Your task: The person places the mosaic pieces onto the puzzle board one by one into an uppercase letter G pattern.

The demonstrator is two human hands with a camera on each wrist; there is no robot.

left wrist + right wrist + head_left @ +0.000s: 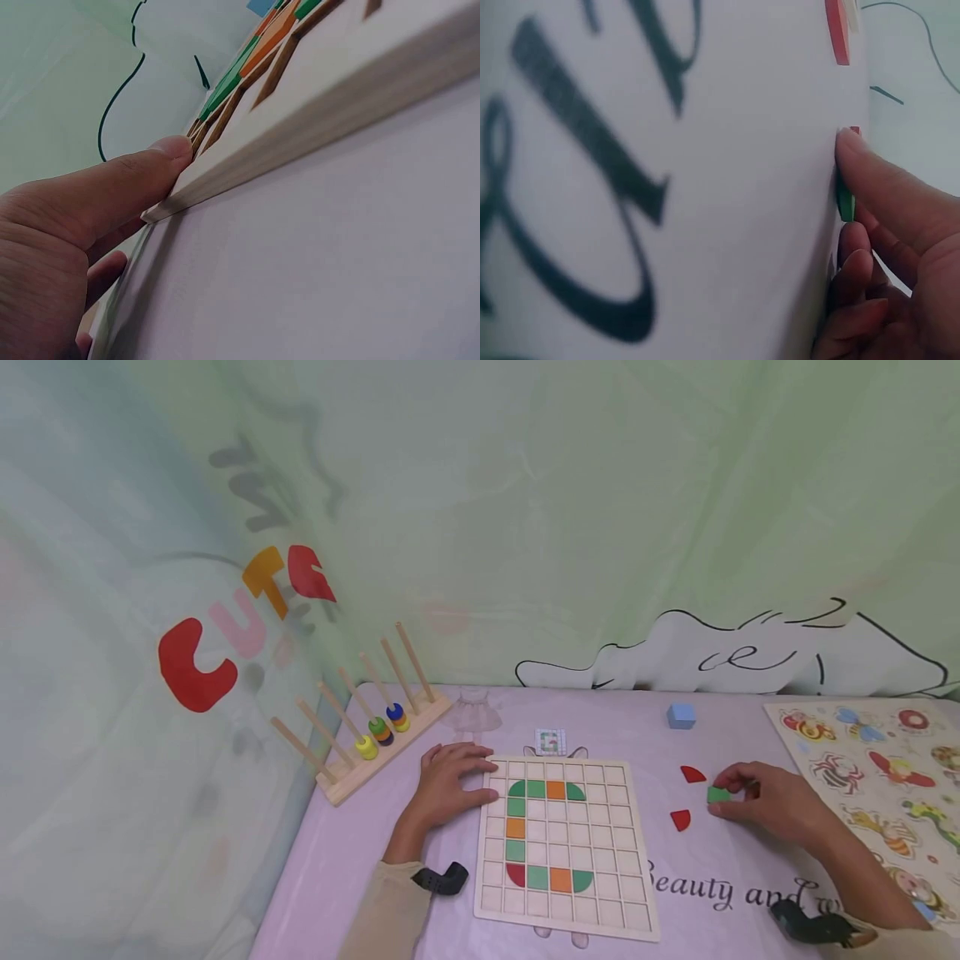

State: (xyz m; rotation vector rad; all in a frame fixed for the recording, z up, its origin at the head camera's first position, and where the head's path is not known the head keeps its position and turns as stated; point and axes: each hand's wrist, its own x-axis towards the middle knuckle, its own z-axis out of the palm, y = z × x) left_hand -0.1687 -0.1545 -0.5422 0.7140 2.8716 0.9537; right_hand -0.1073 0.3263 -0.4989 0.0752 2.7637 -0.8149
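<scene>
In the head view my right hand (772, 802) pinches a green square tile (718, 794) between thumb and fingers, right of the board. The right wrist view shows the green tile (846, 201) at the thumb, low against the table. Two red quarter-round tiles (693, 774) lie just left of this hand. My left hand (450, 785) rests at the left edge of a wooden grid board (615, 835), fingers fairly straight. Its thumb (172, 147) touches the board's rim. Green, orange and red tiles on the board form a C shape, with rounded pieces at its corners and ends.
A small pattern card (551, 742) lies behind the board. A wooden peg rack (390, 760) with coloured rings stands at the left. Toward the back right sits a blue block (681, 716), and an insect puzzle board (862, 802) lies at the far right.
</scene>
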